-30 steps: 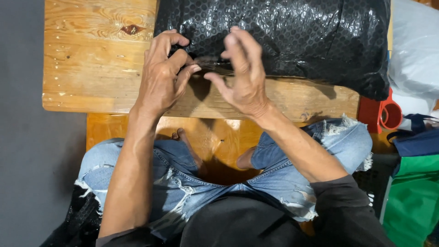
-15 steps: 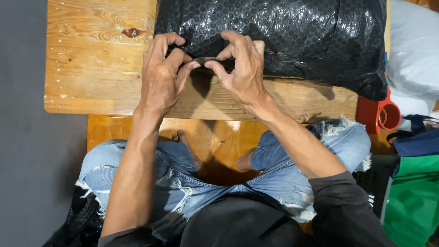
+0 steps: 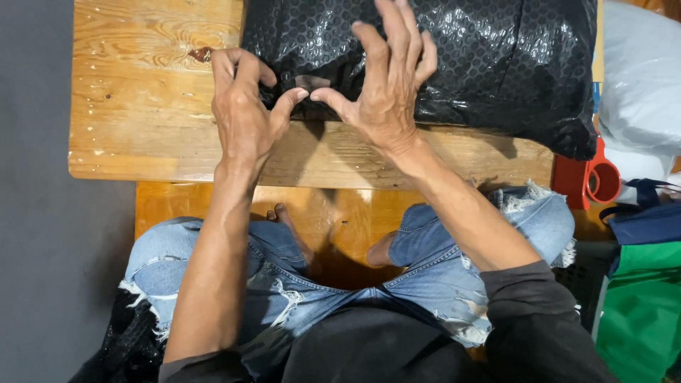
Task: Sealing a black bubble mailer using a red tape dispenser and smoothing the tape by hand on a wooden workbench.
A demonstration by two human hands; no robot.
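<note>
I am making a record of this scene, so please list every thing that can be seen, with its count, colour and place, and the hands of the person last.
bubble-wrap package: one, black and shiny, on the far side of the table
wooden table: one, light brown, in front of the person
red tool with a ring handle: one, red, at the right edge of the table
white bag: one, white, far right
green bag: one, green, lower right
dark blue bag: one, above the green bag
jeans: one pair, light blue and torn, on the seated person
left hand: one, fingers on the package's near edge
right hand: one, fingers spread, thumb at the package's edge
</note>
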